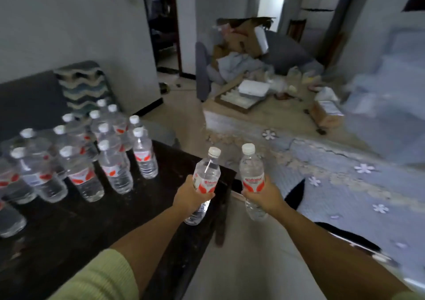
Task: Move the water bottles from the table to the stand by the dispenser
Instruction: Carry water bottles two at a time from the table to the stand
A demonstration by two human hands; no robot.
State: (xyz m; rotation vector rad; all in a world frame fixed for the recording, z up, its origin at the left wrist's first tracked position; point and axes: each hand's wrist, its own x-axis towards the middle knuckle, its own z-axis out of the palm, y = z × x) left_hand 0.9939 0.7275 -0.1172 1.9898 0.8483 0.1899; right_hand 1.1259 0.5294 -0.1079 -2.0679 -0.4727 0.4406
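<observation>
Dark table [92,219] crowded with bottles [115,168]; left hand [190,198], right hand [264,196] each grip one bottle.

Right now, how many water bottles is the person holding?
2: the left bottle in the left hand, the right bottle in the right hand. Many more stand on the table, some perhaps hidden.

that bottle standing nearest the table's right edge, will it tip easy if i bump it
Probably somewhat: the bottle nearest the edge is tall and narrow on a small base. It looks full, so likely heavy enough to resist a light nudge. Its clear plastic wall may flex under a hard grip.
</observation>
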